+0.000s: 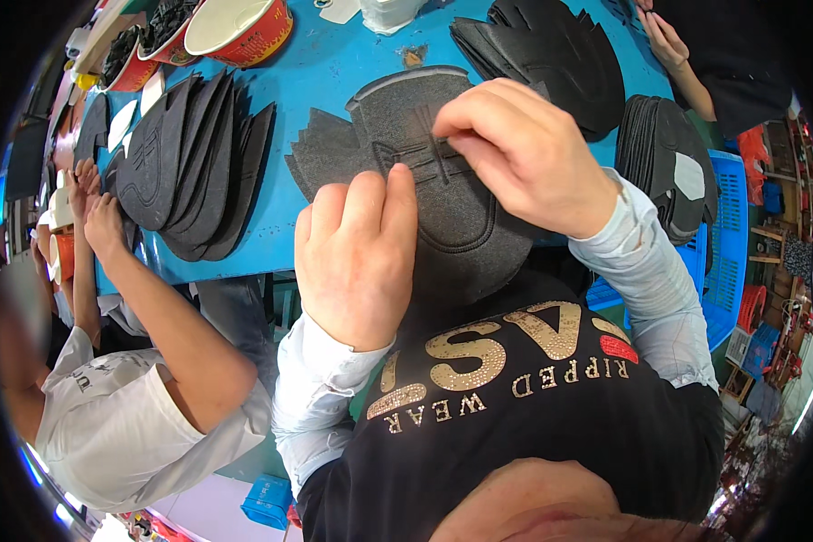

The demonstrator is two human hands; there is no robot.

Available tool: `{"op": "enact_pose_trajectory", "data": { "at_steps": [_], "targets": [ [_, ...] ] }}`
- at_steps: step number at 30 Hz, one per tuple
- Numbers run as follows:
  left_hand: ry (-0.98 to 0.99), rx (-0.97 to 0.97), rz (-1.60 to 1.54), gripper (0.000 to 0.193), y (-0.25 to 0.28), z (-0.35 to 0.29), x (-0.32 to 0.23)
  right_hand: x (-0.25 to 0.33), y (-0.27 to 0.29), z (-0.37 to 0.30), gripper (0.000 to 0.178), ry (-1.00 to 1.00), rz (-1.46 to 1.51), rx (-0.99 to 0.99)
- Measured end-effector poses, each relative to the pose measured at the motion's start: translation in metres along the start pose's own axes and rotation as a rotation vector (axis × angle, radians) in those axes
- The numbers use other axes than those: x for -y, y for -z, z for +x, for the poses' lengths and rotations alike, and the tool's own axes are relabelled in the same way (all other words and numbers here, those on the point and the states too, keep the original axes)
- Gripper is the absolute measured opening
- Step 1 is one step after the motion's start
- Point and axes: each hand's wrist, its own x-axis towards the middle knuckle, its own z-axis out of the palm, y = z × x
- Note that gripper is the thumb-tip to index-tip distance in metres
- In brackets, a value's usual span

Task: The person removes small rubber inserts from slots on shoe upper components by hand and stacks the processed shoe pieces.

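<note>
A dark grey, felt-like shaped piece [443, 203] with raised stitched lines and a rounded near end lies in front of me at the table's edge. On its left part rests my left hand [357, 257], fingers curled down and the index fingertip beside the crossed lines. My right hand [528, 149] is above the right side, thumb and forefinger pinched together at those lines. Whatever is between these fingertips is too small or hidden to make out. More grey pieces [321, 149] with jagged edges stick out underneath on the left.
On the blue table [307, 45], dark piece stacks stand at left [190, 163], far right [551, 59] and right [664, 163]. Red-and-white tubs [244, 32] are back left. A blue crate [727, 244] stands right. Co-workers' hands are at left [99, 212] and far right [664, 41].
</note>
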Motion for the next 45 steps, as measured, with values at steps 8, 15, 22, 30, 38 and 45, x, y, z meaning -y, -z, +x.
{"op": "enact_pose_trajectory", "data": {
  "at_steps": [8,15,22,30,38,45],
  "targets": [
    [0.019,-0.017,-0.009,0.038,-0.005,-0.002,0.0,0.001,-0.005,-0.012,0.018,0.007,-0.124,0.068],
    [0.114,0.021,-0.07,0.047,0.006,0.005,-0.007,0.005,-0.001,-0.011,0.016,-0.018,-0.148,0.08],
    [0.058,0.02,-0.067,0.047,0.008,0.005,-0.006,0.011,0.006,-0.011,0.028,0.0,-0.153,0.171],
    [0.023,-0.016,-0.038,0.034,0.008,0.003,0.0,0.021,0.011,-0.008,0.021,0.088,-0.279,0.117],
    [0.093,0.019,-0.141,0.041,0.01,0.0,-0.01,0.025,0.011,-0.022,0.033,0.052,-0.301,0.098],
    [0.098,-0.073,-0.138,0.041,0.008,0.001,-0.003,0.022,0.01,-0.021,0.033,0.075,-0.208,-0.115]
  ]
}}
